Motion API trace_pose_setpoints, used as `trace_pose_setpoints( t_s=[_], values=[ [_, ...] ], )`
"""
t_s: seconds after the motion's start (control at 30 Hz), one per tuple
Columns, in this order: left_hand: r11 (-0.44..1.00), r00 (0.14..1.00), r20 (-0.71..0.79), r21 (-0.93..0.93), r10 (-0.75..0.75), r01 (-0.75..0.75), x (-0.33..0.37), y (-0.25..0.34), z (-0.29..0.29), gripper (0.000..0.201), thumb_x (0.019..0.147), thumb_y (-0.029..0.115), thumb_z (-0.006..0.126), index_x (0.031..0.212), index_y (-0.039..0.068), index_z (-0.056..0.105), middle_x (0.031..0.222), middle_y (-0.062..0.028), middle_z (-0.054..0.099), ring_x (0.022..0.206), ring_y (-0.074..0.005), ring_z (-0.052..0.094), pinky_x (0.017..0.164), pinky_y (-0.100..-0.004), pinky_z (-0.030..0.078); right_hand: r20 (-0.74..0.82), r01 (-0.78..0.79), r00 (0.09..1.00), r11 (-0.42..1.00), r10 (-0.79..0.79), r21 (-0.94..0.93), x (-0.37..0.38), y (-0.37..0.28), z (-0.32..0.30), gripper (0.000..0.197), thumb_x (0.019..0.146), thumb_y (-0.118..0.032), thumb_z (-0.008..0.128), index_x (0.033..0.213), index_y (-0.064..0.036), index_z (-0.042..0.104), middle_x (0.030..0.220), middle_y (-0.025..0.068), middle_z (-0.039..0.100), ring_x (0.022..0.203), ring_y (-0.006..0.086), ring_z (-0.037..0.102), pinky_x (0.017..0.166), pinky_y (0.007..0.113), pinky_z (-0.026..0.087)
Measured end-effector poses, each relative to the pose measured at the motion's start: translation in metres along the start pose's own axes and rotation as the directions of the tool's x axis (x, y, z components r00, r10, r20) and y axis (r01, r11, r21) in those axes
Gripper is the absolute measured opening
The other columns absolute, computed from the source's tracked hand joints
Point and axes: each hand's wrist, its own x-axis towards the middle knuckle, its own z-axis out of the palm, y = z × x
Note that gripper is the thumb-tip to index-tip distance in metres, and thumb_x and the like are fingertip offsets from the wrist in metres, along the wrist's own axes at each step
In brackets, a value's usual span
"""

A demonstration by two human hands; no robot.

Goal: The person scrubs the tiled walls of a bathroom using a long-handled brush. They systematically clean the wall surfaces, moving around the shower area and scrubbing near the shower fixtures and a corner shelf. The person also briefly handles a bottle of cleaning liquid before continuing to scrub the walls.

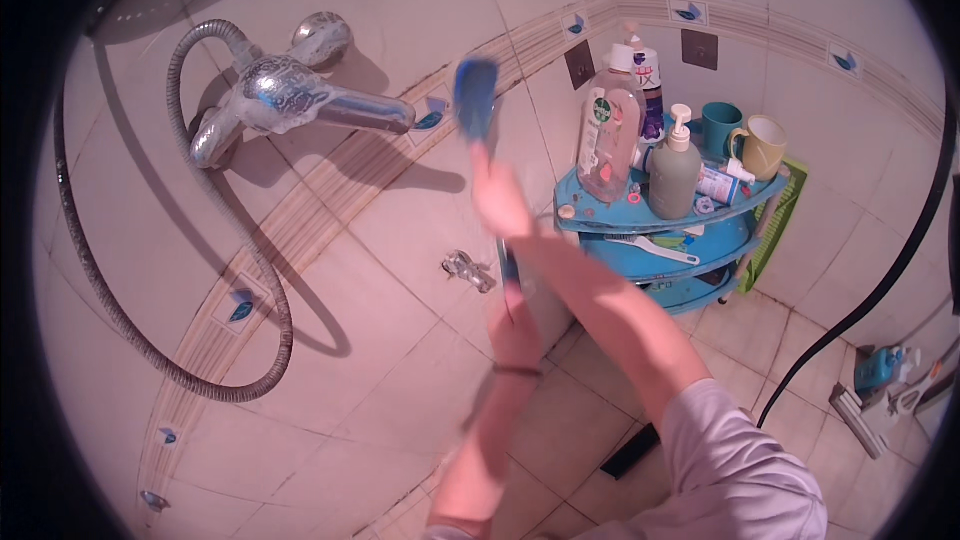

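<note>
A long-handled scrub brush with a blue head [476, 98], smeared by motion, is held upright in front of the tiled wall [400, 240]. My right hand [502, 198] is wrapped round the handle just below the head. Lower down, my left hand [515, 332], with a dark band at the wrist, grips the same handle. I cannot tell whether the head touches the tiles. To its left, a chrome shower mixer tap [285, 95] with white residue is fixed on the wall. A small metal tap [468, 271] sticks out beside the handle.
A blue corner shelf [655, 268] on the right carries a clear bottle [608, 135], a grey-green pump bottle [676, 175], two cups and a toothpaste tube. A ridged shower hose [280, 340] loops at left. A black hose [850, 325] hangs at right. A dark drain cover [630, 452] lies on the floor.
</note>
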Motion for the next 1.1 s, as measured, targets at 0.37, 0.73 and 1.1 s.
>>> trace_pose_setpoints(
  t_s=[0.37, 0.73, 1.1],
  values=[
    [0.987, 0.99, 0.072, 0.12, -0.119, 0.109, 0.041, 0.033, -0.019, 0.063, 0.086, 0.048, 0.026, 0.067, -0.006, 0.051, 0.058, -0.0249, 0.049, 0.055, -0.0385, 0.049, 0.052, -0.0429, 0.036, -0.193, -0.168, 0.965, 0.984, 0.178, 0.067, 0.031, -0.038, -0.01, 0.066, 0.085, -0.051, 0.025, 0.08, 0.0069, 0.055, 0.061, 0.0224, 0.054, 0.067, 0.0392, 0.056, 0.057, 0.041, 0.043],
    [0.983, 0.981, 0.118, -0.087, -0.154, 0.164, 0.02, 0.012, -0.005, 0.059, 0.085, 0.051, 0.03, 0.064, -0.001, 0.05, 0.054, -0.018, 0.047, 0.051, -0.0288, 0.04, 0.051, -0.0396, 0.034, -0.217, -0.121, 0.969, 0.993, 0.116, -0.012, 0.032, -0.001, -0.013, 0.061, 0.084, -0.046, 0.033, 0.073, 0.0088, 0.056, 0.066, 0.0285, 0.054, 0.074, 0.0422, 0.055, 0.063, 0.044, 0.043],
    [0.921, 0.896, 0.239, -0.016, -0.375, 0.39, -0.108, -0.086, 0.043, 0.053, 0.087, 0.045, 0.027, 0.081, 0.0, 0.053, 0.065, -0.0202, 0.052, 0.058, -0.0344, 0.047, 0.054, -0.0418, 0.038, -0.15, -0.096, 0.988, 0.934, 0.046, -0.344, -0.061, 0.112, -0.016, 0.057, 0.087, -0.043, 0.029, 0.073, 0.0047, 0.058, 0.073, 0.0288, 0.054, 0.082, 0.0428, 0.052, 0.07, 0.047, 0.041]
  ],
)
